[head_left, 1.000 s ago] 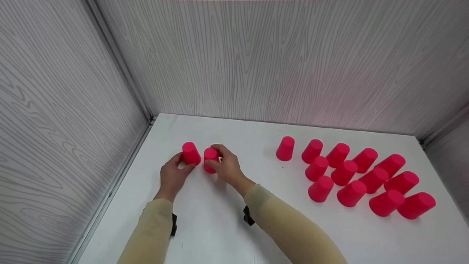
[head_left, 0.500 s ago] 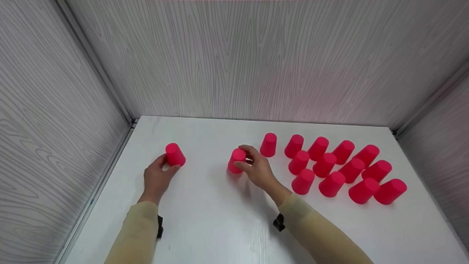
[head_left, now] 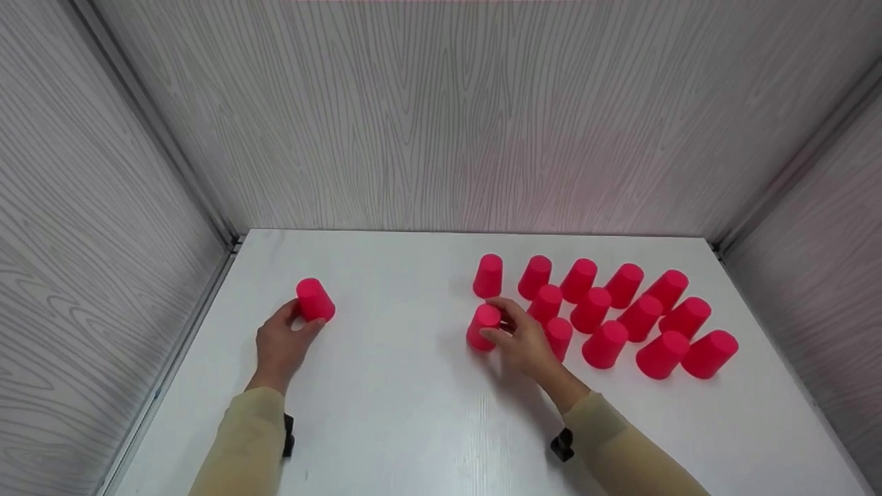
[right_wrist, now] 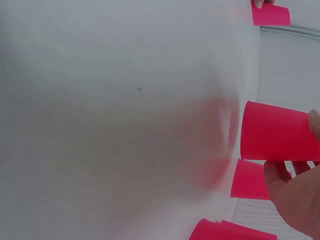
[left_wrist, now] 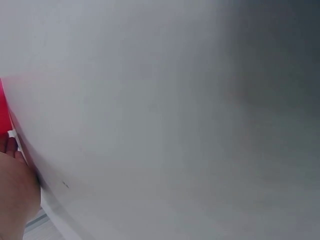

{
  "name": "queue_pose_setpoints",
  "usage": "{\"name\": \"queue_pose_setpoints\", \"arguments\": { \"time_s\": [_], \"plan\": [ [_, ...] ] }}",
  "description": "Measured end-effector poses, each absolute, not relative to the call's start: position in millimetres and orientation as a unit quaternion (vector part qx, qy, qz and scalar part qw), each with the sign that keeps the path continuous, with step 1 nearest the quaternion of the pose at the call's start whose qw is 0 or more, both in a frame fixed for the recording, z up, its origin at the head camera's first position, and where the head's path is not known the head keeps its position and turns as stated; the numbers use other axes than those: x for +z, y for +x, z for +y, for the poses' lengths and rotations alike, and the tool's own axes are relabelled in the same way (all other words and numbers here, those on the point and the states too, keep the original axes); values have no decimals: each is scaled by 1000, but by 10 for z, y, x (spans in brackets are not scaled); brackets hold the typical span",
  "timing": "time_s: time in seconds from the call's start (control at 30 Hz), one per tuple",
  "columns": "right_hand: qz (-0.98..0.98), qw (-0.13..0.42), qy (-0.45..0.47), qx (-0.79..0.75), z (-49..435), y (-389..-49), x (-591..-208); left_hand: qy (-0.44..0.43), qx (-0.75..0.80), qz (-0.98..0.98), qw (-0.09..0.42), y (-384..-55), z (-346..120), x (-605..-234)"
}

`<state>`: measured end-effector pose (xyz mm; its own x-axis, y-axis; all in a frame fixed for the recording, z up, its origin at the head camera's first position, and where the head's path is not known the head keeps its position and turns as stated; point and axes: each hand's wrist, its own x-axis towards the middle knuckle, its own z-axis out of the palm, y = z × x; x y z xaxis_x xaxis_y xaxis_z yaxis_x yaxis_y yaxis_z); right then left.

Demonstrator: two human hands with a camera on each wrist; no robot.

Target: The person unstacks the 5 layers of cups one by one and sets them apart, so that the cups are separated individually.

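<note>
On the left of the white table, my left hand [head_left: 281, 346] grips an upside-down bright pink cup [head_left: 314, 299] between thumb and fingers. At the left edge of the left wrist view only a strip of that cup [left_wrist: 4, 112] shows. My right hand [head_left: 529, 346] pinches a second upside-down pink cup [head_left: 481, 329] near its closed end, left of the cup group. In the right wrist view, the right-hand cup [right_wrist: 275, 132] hangs close over the table with its reflection below. Just beyond it stands the group's leftmost back cup [head_left: 488, 277].
Several more pink cups stand upside down in rough rows on the right, among them a back-row cup [head_left: 625, 286] and a front-right cup [head_left: 710, 355]. My right hand partly covers one front cup [head_left: 559, 337]. Grey wood-grain panels [head_left: 427, 124] wall the white table [head_left: 386, 399].
My right hand has carried its cup rightward, away from the left cup and up to the group. The left hand keeps its cup, now farther left in view. The head view has shifted too.
</note>
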<state>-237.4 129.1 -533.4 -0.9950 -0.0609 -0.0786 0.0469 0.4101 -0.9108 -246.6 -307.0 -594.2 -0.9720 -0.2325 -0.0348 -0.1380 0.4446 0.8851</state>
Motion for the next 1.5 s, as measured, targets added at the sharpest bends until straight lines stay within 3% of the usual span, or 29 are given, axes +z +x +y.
{"name": "queue_pose_setpoints", "arguments": {
  "time_s": [0.73, 1.0, 1.5],
  "plan": [
    [837, 43, 2, -545, 1461, -2267, -5486, 130, -522, -841, 55, -2505, -2997, -5912],
    [832, 46, 3, -552, 1473, -2258, -5522, 123, -543, -830, 3, -2481, -2915, -5782],
    [829, 47, -9, -558, 1481, -2249, -5539, 13, -540, -841, -27, -2881, -1843, -5596]
  ]
}}
